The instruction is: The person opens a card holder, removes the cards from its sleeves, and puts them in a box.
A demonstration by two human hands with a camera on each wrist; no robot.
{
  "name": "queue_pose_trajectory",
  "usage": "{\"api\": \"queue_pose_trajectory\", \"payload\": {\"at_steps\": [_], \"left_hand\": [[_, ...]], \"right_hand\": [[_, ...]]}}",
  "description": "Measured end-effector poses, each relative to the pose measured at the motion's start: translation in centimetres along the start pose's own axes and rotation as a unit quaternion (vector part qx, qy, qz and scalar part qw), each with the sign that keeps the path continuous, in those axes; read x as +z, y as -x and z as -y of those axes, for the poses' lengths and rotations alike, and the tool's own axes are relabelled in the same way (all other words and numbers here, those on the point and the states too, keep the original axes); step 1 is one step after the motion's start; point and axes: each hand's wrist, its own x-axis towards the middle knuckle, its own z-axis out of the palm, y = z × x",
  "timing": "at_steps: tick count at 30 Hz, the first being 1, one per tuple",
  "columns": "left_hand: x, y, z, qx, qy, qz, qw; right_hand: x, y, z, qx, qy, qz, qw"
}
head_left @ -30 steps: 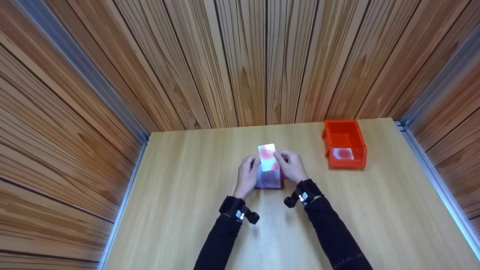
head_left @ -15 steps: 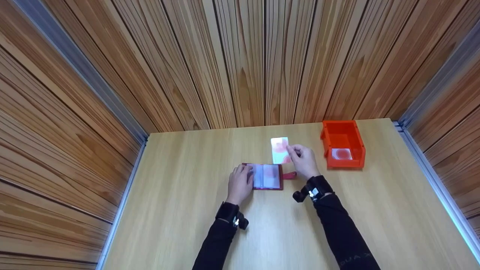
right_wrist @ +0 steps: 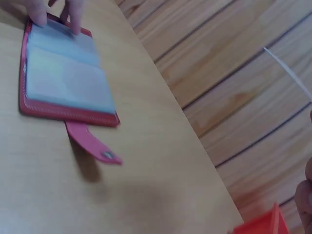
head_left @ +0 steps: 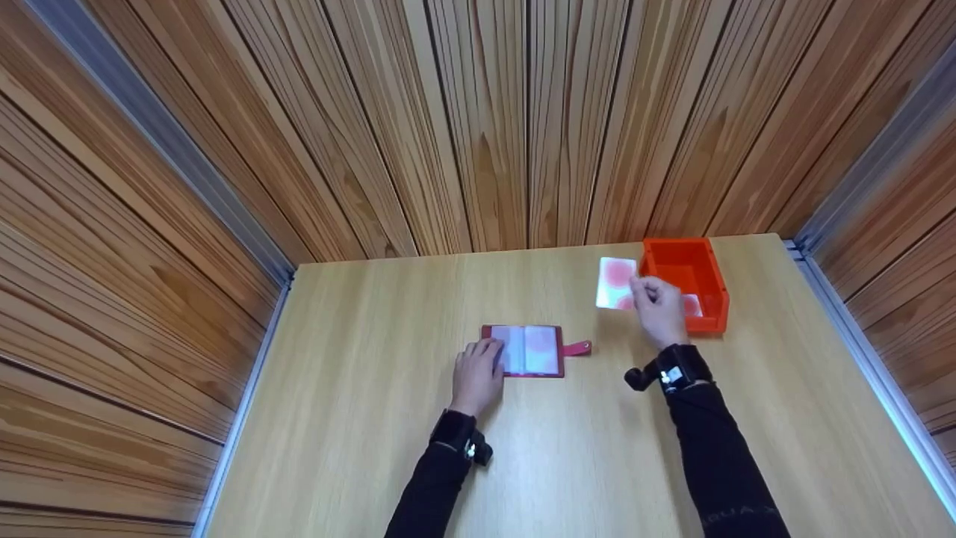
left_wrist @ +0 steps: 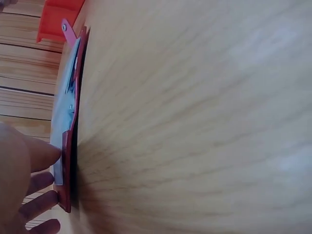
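Observation:
An open red card holder (head_left: 541, 350) with clear plastic sleeves lies on the table, its pink snap strap (right_wrist: 92, 142) sticking out to the right. My left hand (head_left: 476, 377) rests on the left side of the holder, fingers laid over its sleeve, as the left wrist view also shows. Between thumb and finger my right hand (head_left: 661, 310) pinches a white card (head_left: 616, 282) with pinkish-red round patches. That card is held above the table, just left of the orange-red bin (head_left: 715, 326). Edge-on, the card (right_wrist: 288, 73) appears as a thin strip in the right wrist view.
Inside the bin, near its front, lies another patterned card (head_left: 693, 305), partly hidden by my right hand. Wooden plank walls (head_left: 493, 127) stand behind the table (head_left: 336, 418) and at both sides, with metal rails at the corners.
My right hand has pulled away from the holder with the card and moved right to the bin. My left hand let go of the card's side and shifted left onto the holder.

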Motion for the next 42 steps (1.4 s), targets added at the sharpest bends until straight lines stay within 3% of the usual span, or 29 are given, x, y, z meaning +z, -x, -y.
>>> {"api": "queue_pose_trajectory", "payload": {"at_steps": [8, 16, 20, 24, 30, 42], "left_hand": [[0.1, 0.0, 0.0, 0.002, -0.007, 0.004, 1.0], [0.5, 0.2, 0.5, 0.017, -0.007, -0.007, 0.9998], [0.5, 0.1, 0.7, 0.014, 0.006, -0.008, 0.9998], [0.5, 0.1, 0.9, 0.013, 0.012, -0.006, 0.9998], [0.5, 0.3, 1.2, 0.031, 0.002, -0.002, 0.9995], [0.6, 0.3, 1.5, 0.046, 0.007, -0.005, 0.9989]], "right_hand": [[-3.5, 0.1, -2.7, 0.064, 0.012, -0.115, 0.9913], [-6.4, -0.1, -4.4, 0.134, 0.081, -0.177, 0.9716], [-7.0, -0.1, -4.9, 0.203, 0.103, -0.163, 0.9599], [-7.0, 0.1, -5.4, 0.24, 0.137, -0.142, 0.9505], [-6.6, 0.2, -5.9, 0.26, 0.169, -0.142, 0.94], [-6.1, -0.4, -5.7, 0.286, 0.188, -0.103, 0.9338]]}}
